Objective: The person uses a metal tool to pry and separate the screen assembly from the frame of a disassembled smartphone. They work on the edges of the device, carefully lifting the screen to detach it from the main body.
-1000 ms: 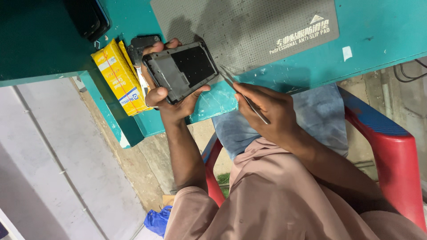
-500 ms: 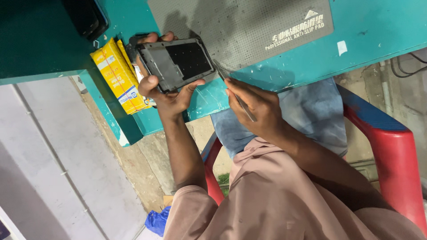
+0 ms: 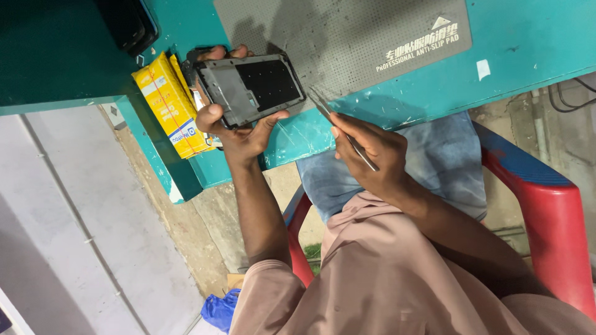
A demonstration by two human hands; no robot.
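My left hand [image 3: 239,139] grips an opened phone frame [image 3: 251,87], dark with a grey inner plate, and holds it tilted over the teal table's front edge. My right hand [image 3: 372,149] holds thin metal tweezers [image 3: 323,105]. Their tips point at the frame's right end, just short of it. Both hands hover beside the grey anti-slip mat [image 3: 372,37].
The teal table [image 3: 528,43] carries the mat, yellow boxes [image 3: 171,111] standing at its left corner, and a black device [image 3: 130,25] at the far left. I sit on a red plastic chair [image 3: 546,205]. A blue bag [image 3: 217,310] lies on the floor below.
My left hand has lifted the phone frame slightly up toward the mat and turned it a little. My right hand with the tweezers has barely moved.
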